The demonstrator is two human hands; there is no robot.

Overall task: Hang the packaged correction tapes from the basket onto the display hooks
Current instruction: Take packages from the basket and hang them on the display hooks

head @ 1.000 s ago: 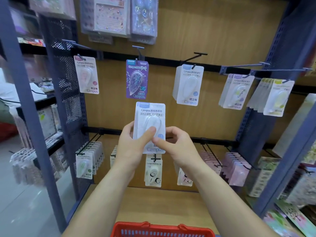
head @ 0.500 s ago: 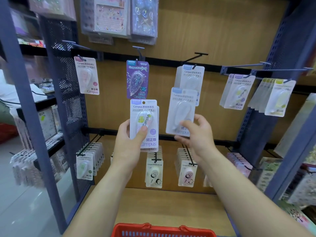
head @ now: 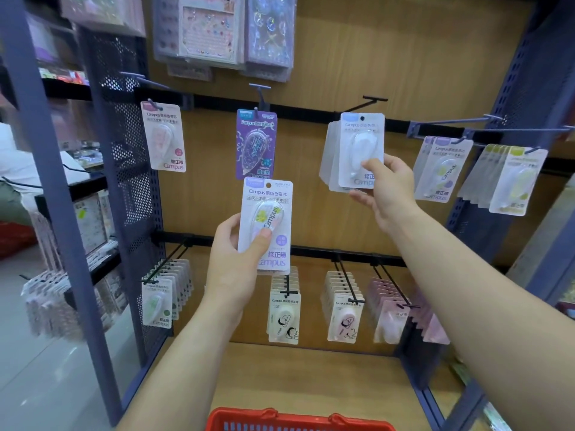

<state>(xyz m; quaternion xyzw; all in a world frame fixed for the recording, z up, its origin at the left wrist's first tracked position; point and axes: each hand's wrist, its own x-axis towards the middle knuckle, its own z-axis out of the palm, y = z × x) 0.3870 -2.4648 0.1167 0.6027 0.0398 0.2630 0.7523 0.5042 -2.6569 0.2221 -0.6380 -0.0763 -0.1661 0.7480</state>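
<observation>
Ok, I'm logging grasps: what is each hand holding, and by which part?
Left hand holds the yellow-flowered pack by its lower half, thumb on the blister. Right hand pinches the white pack at its lower right corner.

My left hand [head: 231,269] holds left pack [head: 266,225] at centre, just below and before the hung pack [head: 256,141] on the second top hook [head: 260,94]. Right hand [head: 385,191] holds right pack [head: 361,147] up and rightward, before the stack [head: 331,157] under the third hook [head: 357,105]. I note the basket [head: 298,419] lowest, nearest me, before the shelf [head: 311,374]
</observation>
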